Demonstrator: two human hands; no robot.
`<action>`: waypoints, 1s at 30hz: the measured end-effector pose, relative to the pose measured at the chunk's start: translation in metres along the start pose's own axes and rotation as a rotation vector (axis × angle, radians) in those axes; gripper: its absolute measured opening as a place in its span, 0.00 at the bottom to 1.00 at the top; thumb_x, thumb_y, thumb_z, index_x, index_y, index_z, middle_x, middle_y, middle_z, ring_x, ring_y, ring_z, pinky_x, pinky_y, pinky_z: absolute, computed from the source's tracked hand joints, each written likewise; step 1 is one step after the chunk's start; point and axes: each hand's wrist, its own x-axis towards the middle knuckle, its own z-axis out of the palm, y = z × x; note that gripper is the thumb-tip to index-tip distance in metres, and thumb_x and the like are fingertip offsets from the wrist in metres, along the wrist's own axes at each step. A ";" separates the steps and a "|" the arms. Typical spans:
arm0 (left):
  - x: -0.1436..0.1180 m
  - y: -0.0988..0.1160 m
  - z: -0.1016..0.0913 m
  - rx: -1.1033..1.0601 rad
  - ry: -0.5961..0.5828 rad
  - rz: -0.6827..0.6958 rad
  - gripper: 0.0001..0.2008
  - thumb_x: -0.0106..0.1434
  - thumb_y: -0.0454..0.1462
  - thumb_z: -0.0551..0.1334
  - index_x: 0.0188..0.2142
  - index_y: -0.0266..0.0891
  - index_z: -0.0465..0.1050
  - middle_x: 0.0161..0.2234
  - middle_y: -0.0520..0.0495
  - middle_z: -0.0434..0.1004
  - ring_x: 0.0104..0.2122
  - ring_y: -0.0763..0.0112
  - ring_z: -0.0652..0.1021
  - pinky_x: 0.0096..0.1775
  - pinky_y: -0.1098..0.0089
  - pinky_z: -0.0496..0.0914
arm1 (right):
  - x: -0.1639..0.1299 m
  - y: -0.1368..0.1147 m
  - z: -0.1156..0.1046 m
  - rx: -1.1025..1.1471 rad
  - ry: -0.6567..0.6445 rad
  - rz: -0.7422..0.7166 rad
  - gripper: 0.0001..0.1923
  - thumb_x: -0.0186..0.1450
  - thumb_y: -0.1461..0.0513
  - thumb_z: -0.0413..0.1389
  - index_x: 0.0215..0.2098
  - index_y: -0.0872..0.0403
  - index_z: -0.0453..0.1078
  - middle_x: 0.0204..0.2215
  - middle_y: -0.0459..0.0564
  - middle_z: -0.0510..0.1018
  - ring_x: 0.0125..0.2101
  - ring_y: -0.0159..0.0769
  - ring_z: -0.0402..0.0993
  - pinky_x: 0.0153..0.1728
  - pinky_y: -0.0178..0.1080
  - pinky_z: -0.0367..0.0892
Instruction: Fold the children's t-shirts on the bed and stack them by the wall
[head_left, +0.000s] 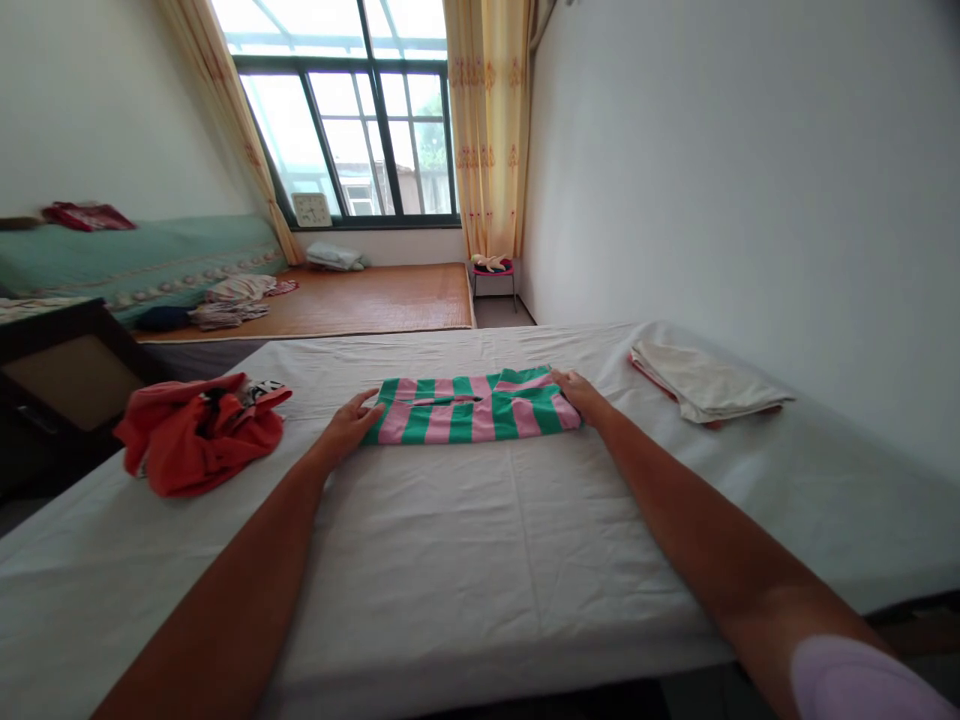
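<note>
A green-and-pink striped garment (465, 415), folded into a long flat strip, lies across the white-covered bed in front of me. At its left end rests my left hand (351, 420), fingers apart and touching the edge of the cloth. My right hand (581, 395) closes over the upper right corner, with its fingertips on the fabric and part of the thumb hard to see. A narrow gap or crease runs through the strip's upper middle. What lies inside the folds is hidden.
A crumpled red garment (206, 435) lies to the left, and a folded whitish cloth (705, 385) to the right on the white sheet (442, 580). Beyond is a lower bed with a brown mat (390, 295). A wall (750, 180) borders the right side.
</note>
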 end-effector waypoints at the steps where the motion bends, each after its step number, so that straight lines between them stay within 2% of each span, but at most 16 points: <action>1: -0.002 -0.001 -0.002 0.031 -0.054 0.031 0.41 0.52 0.56 0.64 0.59 0.36 0.64 0.34 0.46 0.79 0.34 0.65 0.77 0.36 0.67 0.70 | -0.003 0.004 -0.001 0.018 -0.073 0.021 0.27 0.60 0.50 0.57 0.51 0.57 0.65 0.36 0.54 0.79 0.36 0.41 0.75 0.35 0.38 0.70; 3: -0.004 -0.001 -0.006 0.104 -0.128 0.094 0.37 0.51 0.56 0.65 0.56 0.38 0.68 0.42 0.44 0.79 0.40 0.61 0.77 0.43 0.65 0.70 | -0.008 0.009 -0.004 0.042 -0.204 0.015 0.38 0.56 0.54 0.62 0.60 0.56 0.56 0.45 0.57 0.77 0.43 0.42 0.75 0.41 0.40 0.71; 5: -0.003 0.000 -0.009 0.174 -0.172 0.135 0.34 0.51 0.57 0.65 0.50 0.38 0.74 0.47 0.43 0.78 0.46 0.58 0.76 0.49 0.62 0.68 | -0.010 0.012 -0.005 -0.013 -0.272 -0.078 0.42 0.54 0.58 0.63 0.64 0.54 0.52 0.52 0.57 0.72 0.49 0.43 0.72 0.47 0.43 0.70; 9: -0.002 0.005 -0.013 0.250 -0.256 0.131 0.33 0.50 0.59 0.63 0.46 0.39 0.78 0.49 0.42 0.78 0.50 0.55 0.75 0.54 0.60 0.65 | -0.004 0.019 -0.006 -0.345 -0.154 -0.325 0.32 0.58 0.66 0.55 0.61 0.52 0.59 0.58 0.53 0.67 0.55 0.42 0.67 0.57 0.46 0.61; 13: -0.002 0.006 -0.016 0.344 -0.317 0.111 0.33 0.49 0.60 0.62 0.45 0.40 0.78 0.50 0.42 0.77 0.50 0.54 0.75 0.55 0.61 0.65 | 0.004 0.031 -0.009 -0.615 -0.064 -0.410 0.25 0.61 0.67 0.54 0.58 0.55 0.63 0.55 0.56 0.71 0.54 0.42 0.68 0.56 0.44 0.61; 15: -0.001 0.003 -0.016 0.417 -0.333 0.131 0.31 0.52 0.58 0.61 0.46 0.40 0.78 0.49 0.43 0.78 0.49 0.55 0.76 0.54 0.62 0.66 | 0.005 0.036 -0.011 -0.687 -0.040 -0.397 0.24 0.62 0.65 0.55 0.57 0.57 0.63 0.51 0.58 0.74 0.50 0.42 0.71 0.52 0.43 0.64; 19: 0.002 -0.005 -0.014 0.585 -0.309 0.231 0.23 0.56 0.50 0.59 0.46 0.42 0.78 0.48 0.44 0.78 0.48 0.57 0.76 0.53 0.62 0.66 | 0.006 0.039 -0.016 -0.702 0.017 -0.292 0.21 0.64 0.58 0.55 0.54 0.55 0.66 0.42 0.54 0.78 0.40 0.39 0.75 0.44 0.39 0.67; 22: 0.001 -0.008 -0.011 0.717 -0.222 0.264 0.20 0.58 0.46 0.57 0.47 0.45 0.77 0.49 0.45 0.76 0.48 0.60 0.75 0.52 0.64 0.66 | 0.011 0.034 -0.017 -0.605 0.095 -0.199 0.16 0.67 0.54 0.50 0.46 0.53 0.70 0.39 0.52 0.79 0.38 0.36 0.76 0.40 0.36 0.67; 25: -0.003 -0.008 -0.008 0.818 -0.149 0.232 0.19 0.61 0.45 0.55 0.48 0.49 0.76 0.52 0.47 0.73 0.48 0.62 0.75 0.50 0.65 0.67 | 0.023 0.026 -0.015 -0.562 0.136 -0.102 0.18 0.67 0.49 0.47 0.36 0.52 0.72 0.34 0.51 0.80 0.35 0.36 0.76 0.36 0.34 0.66; 28: -0.008 -0.005 -0.004 0.872 -0.116 0.202 0.18 0.63 0.45 0.53 0.49 0.51 0.75 0.53 0.48 0.71 0.48 0.62 0.75 0.47 0.66 0.69 | 0.041 0.018 -0.009 -0.585 0.151 0.006 0.20 0.62 0.46 0.53 0.28 0.53 0.71 0.27 0.52 0.78 0.33 0.39 0.75 0.34 0.36 0.66; 30: -0.011 -0.002 -0.001 0.895 -0.110 0.202 0.18 0.63 0.44 0.53 0.49 0.51 0.74 0.53 0.49 0.71 0.48 0.62 0.75 0.46 0.67 0.69 | 0.051 0.013 -0.003 -0.512 0.096 0.058 0.18 0.55 0.48 0.61 0.24 0.54 0.70 0.22 0.50 0.76 0.31 0.41 0.75 0.33 0.37 0.66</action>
